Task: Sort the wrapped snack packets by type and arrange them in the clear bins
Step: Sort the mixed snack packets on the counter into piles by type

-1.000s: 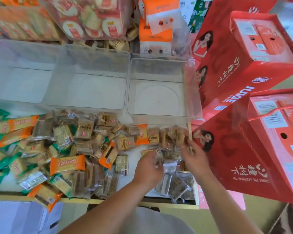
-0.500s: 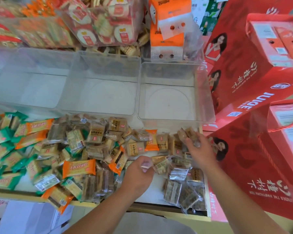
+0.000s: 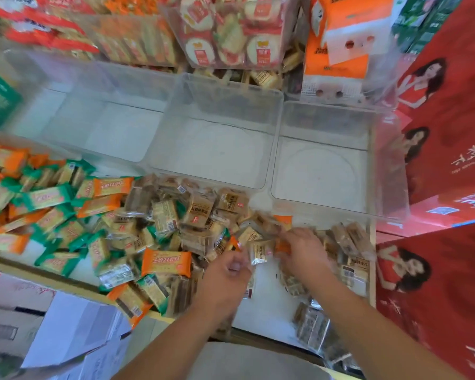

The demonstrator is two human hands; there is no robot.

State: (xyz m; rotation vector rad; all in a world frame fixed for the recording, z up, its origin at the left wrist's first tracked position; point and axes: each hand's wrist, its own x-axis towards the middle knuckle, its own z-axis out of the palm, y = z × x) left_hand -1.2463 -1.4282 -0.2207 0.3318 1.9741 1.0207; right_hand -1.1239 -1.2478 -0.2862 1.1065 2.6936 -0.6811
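Head view. Both forearms come in from the bottom edge over the white counter [image 3: 261,316].

- Left hand [image 3: 226,270]: fingers curled tight, knuckles up, just beside the tan packet [image 3: 259,253]. Blur hides the fingertips, so I cannot tell whether it holds anything.
- Right hand [image 3: 302,246]: fingers bent down onto the far edge of the same tan packet, apparently pinching it. An orange wrapper shows under the fingers.
- Change: a second ago both hands were lower, rummaging in the clear-wrapped dark packets [image 3: 311,323] at the near right corner. Half a second ago the right hand was up by the right bin's front wall with brown packets in it, and the left was low and apart. Now the two hands have closed on one spot mid-pile.
- Mixed pile: orange packets [image 3: 166,262] and green packets [image 3: 47,197] lie to the left, with tan and brown ones heaped in the middle, against the front walls of the bins.
- Left bin [image 3: 115,130], middle bin [image 3: 211,149] and right bin [image 3: 318,171] sit in a row behind the pile. All three show bare floors.
- Reading: sorting has barely begun. The hands look to be picking out tan packets, and nothing has been placed yet.
- Behind: stocked tubs of round cakes [image 3: 231,31]. Red cartons [image 3: 444,165] stand on the right.
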